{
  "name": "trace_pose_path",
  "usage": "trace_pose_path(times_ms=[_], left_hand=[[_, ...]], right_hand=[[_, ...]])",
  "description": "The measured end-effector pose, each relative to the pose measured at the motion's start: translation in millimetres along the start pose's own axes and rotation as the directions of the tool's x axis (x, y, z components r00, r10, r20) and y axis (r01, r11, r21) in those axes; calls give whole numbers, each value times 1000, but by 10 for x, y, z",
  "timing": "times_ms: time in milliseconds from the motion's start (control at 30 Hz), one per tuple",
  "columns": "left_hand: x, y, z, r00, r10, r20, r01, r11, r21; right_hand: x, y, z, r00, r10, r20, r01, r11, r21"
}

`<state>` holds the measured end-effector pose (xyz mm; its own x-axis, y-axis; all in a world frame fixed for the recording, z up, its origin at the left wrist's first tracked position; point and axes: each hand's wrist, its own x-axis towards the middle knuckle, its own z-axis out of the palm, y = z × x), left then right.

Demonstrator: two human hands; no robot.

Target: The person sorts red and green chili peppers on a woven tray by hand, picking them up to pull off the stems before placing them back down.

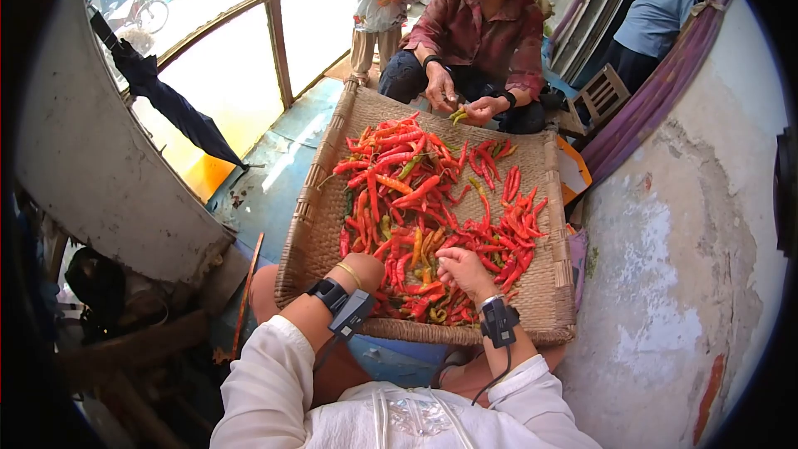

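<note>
A large woven tray (337,137) lies in front of me, with a heap of red peppers (407,187) and some green and orange ones in it. Low over the near left part of the heap is my left hand (364,270), its fingers pointing down and hidden, so what it holds cannot be seen. My right hand (465,270) is at the near middle of the heap, thumb and fingers pinched together beside the peppers; anything between them is too small to name. Both wrists carry strapped devices.
Across the tray a person in a dark red shirt (486,33) holds greenish peppers (458,115). Two other people stand behind, at the back left and back right. A folded umbrella (187,120) hangs at the left; a rough wall (665,283) stands at the right.
</note>
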<state>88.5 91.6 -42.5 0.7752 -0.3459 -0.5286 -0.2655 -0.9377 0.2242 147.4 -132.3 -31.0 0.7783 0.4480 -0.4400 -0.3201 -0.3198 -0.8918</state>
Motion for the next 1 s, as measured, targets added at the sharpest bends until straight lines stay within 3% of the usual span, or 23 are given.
trace_pose_path(times_ms=[67, 133, 167, 233, 267, 333, 367, 433, 467, 533, 600, 667, 867, 967, 1000], left_hand=[[-22, 30, -52, 1000, -11, -21, 11, 1000, 27], [-18, 8, -107, 986, 128, -108, -133, 990, -43], [-23, 15, -133, 986, 130, -105, -135, 990, -44], [-66, 61, -206, 969, 131, -209, -183, 951, -250], [-95, 86, -238, 969, 129, -210, -181, 951, -250], [-134, 132, -302, 907, 87, -412, -229, 923, -308], [-135, 136, -310, 907, 87, -412, -229, 923, -309], [-128, 137, -326, 836, 87, -542, -283, 914, -289], [-119, 155, -313, 838, 89, -538, -284, 913, -292], [-85, 180, -312, 782, 171, -599, -398, 877, -268], [-54, 182, -290, 774, 185, -606, -402, 883, -244], [-40, 195, -282, 764, 197, -614, -407, 886, -222], [-44, 215, -311, 757, 159, -634, -394, 885, -249], [-39, 164, -290, 792, 55, -607, -253, 936, -245], [-24, 128, -281, 809, -35, -587, -127, 964, -232]], right_hand=[[3, -2, -2, 1000, 0, 2, 0, 1000, -10], [-19, -13, 6, 1000, -11, 21, 11, 1000, -26], [-20, -6, 13, 1000, -8, 20, 8, 1000, -24], [-13, -10, 31, 996, -76, 54, 82, 988, -127], [-15, -16, 37, 995, -78, 56, 84, 988, -128], [-31, -18, 35, 997, -69, 32, 71, 993, -91], [-12, 8, 32, 997, -68, 32, 70, 993, -91], [43, 48, 47, 941, -333, 55, 336, 908, -250], [33, 72, 61, 943, -328, 54, 331, 910, -249], [1, 24, 116, 876, -446, 183, 482, 810, -334], [40, 79, 116, 874, -419, 246, 482, 816, -320], [-28, 2, 147, 948, -142, 286, 204, 958, -201], [-104, -88, 168, 962, -208, 177, 234, 962, -142], [-129, -143, -2, 966, -235, 109, 254, 943, -213], [-128, -118, -83, 975, -220, 33, 222, 969, -112]])
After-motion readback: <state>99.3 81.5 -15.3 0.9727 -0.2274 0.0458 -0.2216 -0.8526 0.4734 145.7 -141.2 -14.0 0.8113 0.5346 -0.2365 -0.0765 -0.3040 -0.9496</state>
